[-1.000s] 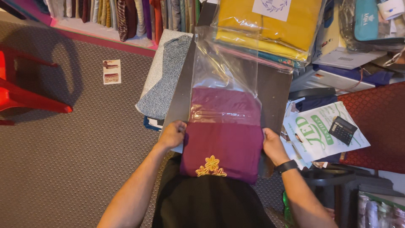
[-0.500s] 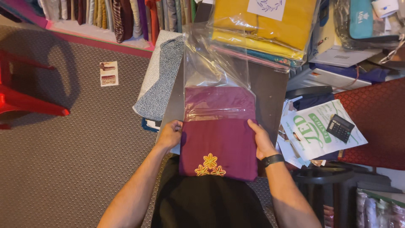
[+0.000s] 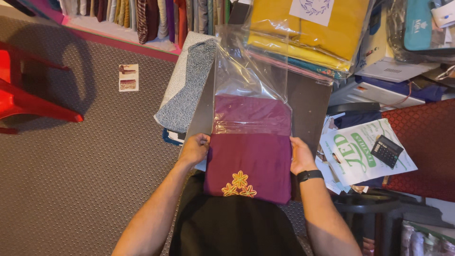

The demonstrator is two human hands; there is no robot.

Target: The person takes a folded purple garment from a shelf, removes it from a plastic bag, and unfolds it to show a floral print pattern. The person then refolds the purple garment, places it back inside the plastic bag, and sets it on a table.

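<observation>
Right hand (image 3: 300,155) slid back to bag mouth; both hands grip maroon cloth (image 3: 250,166) half inside clear bag (image 3: 249,76); yellow packs (image 3: 303,33) beyond.

A grey dotted carpet (image 3: 85,156) covers the floor, with a red plastic chair (image 3: 28,95) at the left casting a soft shadow. Along the far edge a pink ledge (image 3: 118,40) runs below a row of hanging fabrics (image 3: 156,16). At the right stands what looks like a dark stool (image 3: 365,208), partly hidden.

Clear bag (image 3: 249,80), white label (image 3: 312,9) behind
</observation>
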